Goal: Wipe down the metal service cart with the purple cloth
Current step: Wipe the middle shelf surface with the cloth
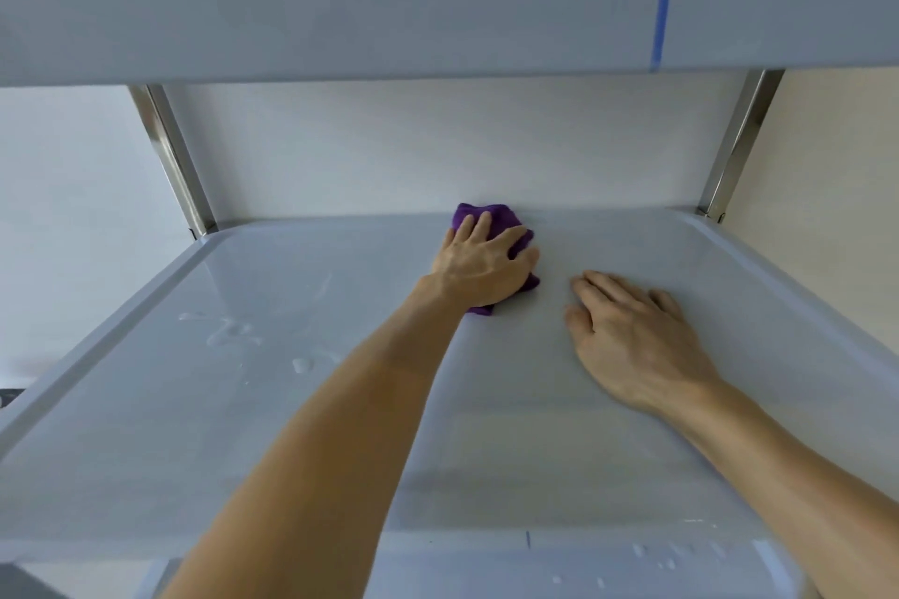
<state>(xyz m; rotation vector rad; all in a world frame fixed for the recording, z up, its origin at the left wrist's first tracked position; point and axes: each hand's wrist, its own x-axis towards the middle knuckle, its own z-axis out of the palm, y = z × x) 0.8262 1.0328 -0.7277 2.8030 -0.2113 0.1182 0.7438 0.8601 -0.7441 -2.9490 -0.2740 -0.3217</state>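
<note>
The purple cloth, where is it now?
In the head view, the purple cloth lies under the left hand at the back of the cart shelf, left of the right hand.

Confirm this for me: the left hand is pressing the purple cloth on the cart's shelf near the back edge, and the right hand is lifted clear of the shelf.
One detail is wrong. The head view shows the right hand resting flat on the shelf, fingers spread, not lifted clear. The rest holds: the left hand presses the purple cloth near the back edge.
</note>
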